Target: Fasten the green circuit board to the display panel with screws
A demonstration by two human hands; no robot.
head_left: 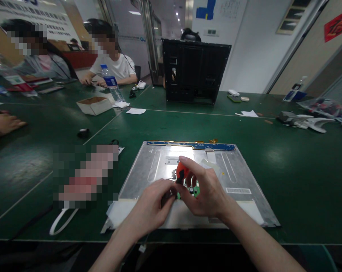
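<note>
A silver metal display panel (139, 177) lies flat on the green table in front of me, with a blue circuit strip (173, 145) along its far edge. Over its middle, my right hand (207, 185) grips the red and black handle of a screwdriver (182, 172), which is held upright; its tip is hidden. Below my fingers, part of a small green circuit board (192, 190) shows. Beside the screwdriver, my left hand (156, 200) has its fingers pinched together at the board's left edge. What they hold, if anything, is hidden.
A black monitor housing (196, 71) stands upright at the back. Left of the panel lies a blurred-out pinkish item with a white strap (61, 223). Farther back are an open box (94, 105) and a water bottle (111, 83). Two people sit at the left; another person's hand (6, 122) rests nearer.
</note>
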